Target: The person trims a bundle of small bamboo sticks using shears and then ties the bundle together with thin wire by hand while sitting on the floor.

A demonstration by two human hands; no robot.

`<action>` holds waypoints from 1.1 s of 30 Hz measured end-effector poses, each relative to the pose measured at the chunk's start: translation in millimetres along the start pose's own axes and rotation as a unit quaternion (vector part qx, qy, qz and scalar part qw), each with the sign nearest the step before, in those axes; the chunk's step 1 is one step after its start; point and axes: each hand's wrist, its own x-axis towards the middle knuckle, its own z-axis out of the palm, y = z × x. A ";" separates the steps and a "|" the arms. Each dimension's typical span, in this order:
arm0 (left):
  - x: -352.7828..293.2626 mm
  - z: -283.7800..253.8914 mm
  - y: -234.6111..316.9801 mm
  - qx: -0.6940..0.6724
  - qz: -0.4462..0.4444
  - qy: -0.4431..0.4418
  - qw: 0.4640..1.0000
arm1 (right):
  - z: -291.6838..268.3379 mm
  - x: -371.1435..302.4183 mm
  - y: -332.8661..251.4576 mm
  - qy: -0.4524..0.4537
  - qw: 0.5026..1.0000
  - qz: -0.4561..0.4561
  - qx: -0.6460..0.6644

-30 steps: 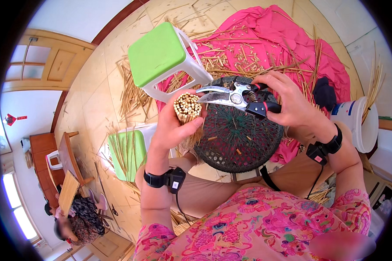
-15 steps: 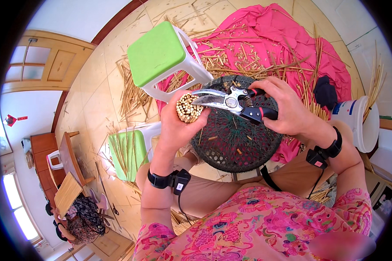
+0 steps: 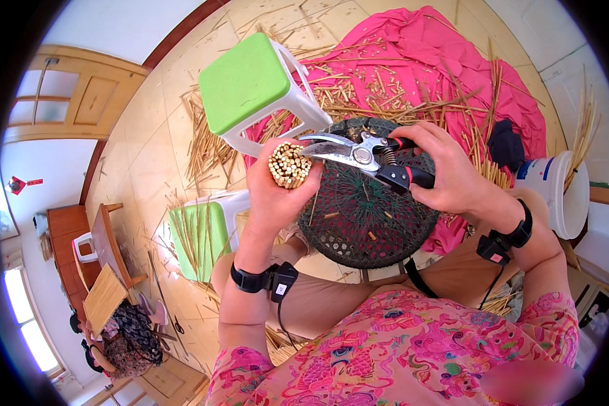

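My left hand (image 3: 277,193) is wrapped round a bundle of cut straw stalks (image 3: 290,165), their pale ends facing up. In my right hand (image 3: 446,166) are pruning shears (image 3: 363,155) with black and red handles and a coil spring. The handles are spread and the blades stand apart, their tips at the upper right edge of the bundle. Whether a stalk lies between the blades I cannot tell. Below both hands is a round dark mesh-covered stool (image 3: 372,223), with a few short straw pieces on its top.
A green-topped white stool (image 3: 243,84) stands beyond my left hand, and another green stool (image 3: 199,240) carries long stalks. Pink cloth (image 3: 413,40) strewn with straw covers the floor ahead. A white bucket (image 3: 551,183) holds stalks at the right. Another person (image 3: 125,338) sits far left.
My left hand and the bundle have shifted slightly left. The shears' blades now sit nearer the bundle's edge, with less overlap. My right hand has barely moved.
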 end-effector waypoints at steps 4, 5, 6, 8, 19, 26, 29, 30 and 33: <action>-0.2 1.2 -3.3 0.041 0.052 -0.019 0.998 | 0.4 0.4 -2.5 0.000 1.000 -0.005 -0.015; 0.6 1.8 -4.3 0.035 0.053 -0.018 0.998 | 0.4 0.8 -2.8 0.002 1.000 -0.007 -0.021; 0.9 2.1 -4.9 0.043 0.061 -0.025 0.997 | 0.4 1.0 -3.1 0.004 1.000 -0.010 -0.027; 1.3 0.5 -5.2 0.062 0.077 -0.037 0.994 | -1.3 0.5 -3.4 0.005 0.999 -0.019 -0.046; 0.5 3.5 -3.2 0.026 0.014 -0.057 0.998 | -0.1 -2.8 -5.1 -0.014 0.999 0.013 -0.047; 0.1 4.1 -6.1 0.008 -0.021 -0.051 0.998 | 8.2 -5.5 -1.5 0.010 1.000 -0.006 -0.022; -0.6 4.9 -7.7 0.009 -0.031 -0.052 0.998 | 8.4 -9.0 0.4 0.009 0.999 -0.001 -0.043; -0.8 4.8 -7.7 0.015 -0.033 -0.057 0.998 | 8.2 -10.0 0.9 0.006 0.999 0.002 -0.053; -1.0 3.0 -6.4 0.032 -0.042 -0.074 0.996 | 9.2 -9.2 2.7 -0.007 0.994 -0.017 -0.107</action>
